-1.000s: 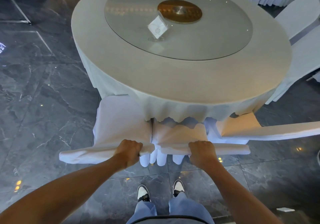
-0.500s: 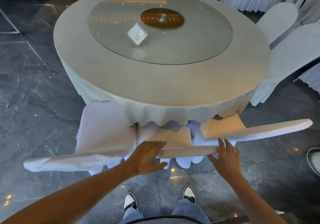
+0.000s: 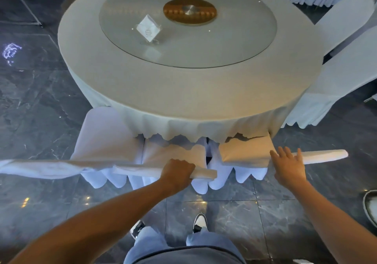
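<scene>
Three chairs in white covers stand pushed under the near edge of a round table [image 3: 122, 84] with a pale cloth. My left hand [image 3: 177, 172] grips the top of the middle chair's backrest [image 3: 204, 174], fingers curled over it. My right hand [image 3: 289, 167] is spread flat, fingers straight, touching the left end of the right chair's backrest [image 3: 324, 156] beside its seat [image 3: 244, 151]. The left chair [image 3: 104, 139] has its backrest stretching to the frame's left edge.
A glass turntable [image 3: 234, 39] with a brass hub and a small card stand [image 3: 148, 29] lies on the table. More covered chairs [image 3: 346, 63] stand at the right. Dark marble floor surrounds; my shoes [image 3: 200, 222] are just behind the chairs.
Both hands first gripped the middle chair's backrest, then opened. Now my left hand has closed on it again and my right hand has moved right onto the right chair's backrest.
</scene>
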Demonstrator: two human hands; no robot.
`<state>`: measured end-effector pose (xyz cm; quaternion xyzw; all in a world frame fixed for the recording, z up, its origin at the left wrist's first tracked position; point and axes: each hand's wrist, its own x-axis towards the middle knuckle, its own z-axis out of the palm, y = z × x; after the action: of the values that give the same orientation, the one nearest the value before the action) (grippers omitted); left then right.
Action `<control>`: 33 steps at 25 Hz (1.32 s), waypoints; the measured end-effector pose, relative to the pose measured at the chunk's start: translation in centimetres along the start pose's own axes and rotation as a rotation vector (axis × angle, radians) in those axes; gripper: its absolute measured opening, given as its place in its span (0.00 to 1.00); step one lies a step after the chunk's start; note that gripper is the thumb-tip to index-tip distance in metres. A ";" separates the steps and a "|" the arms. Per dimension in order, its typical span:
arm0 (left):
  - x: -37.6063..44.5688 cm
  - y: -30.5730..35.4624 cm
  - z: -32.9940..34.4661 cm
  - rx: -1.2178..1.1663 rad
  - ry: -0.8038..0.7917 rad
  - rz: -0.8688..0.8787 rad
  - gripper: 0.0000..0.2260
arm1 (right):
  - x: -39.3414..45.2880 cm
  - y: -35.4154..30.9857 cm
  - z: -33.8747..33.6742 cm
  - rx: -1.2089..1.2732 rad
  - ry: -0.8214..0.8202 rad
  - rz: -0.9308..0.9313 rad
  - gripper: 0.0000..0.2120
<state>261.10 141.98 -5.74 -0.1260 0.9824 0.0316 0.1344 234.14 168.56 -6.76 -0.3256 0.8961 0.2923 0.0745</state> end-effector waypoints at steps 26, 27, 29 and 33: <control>3.4 1.9 -1.8 0.074 -0.054 -0.111 0.09 | -3.6 -1.7 -3.2 0.042 -0.143 -0.269 0.11; 3.6 2.0 -1.8 0.079 -0.053 -0.110 0.09 | -3.5 -2.1 -3.3 0.058 -0.137 -0.257 0.11; 3.6 1.9 -2.2 0.097 -0.045 -0.108 0.09 | -3.2 -2.5 -3.6 0.096 -0.124 -0.237 0.10; 3.3 2.1 -2.3 0.103 -0.040 -0.095 0.08 | -2.9 -2.2 -3.3 0.128 -0.099 -0.214 0.09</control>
<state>256.89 142.96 -4.33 -0.1648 0.9727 -0.0231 0.1615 238.01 166.85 -4.18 -0.3991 0.8684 0.2403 0.1699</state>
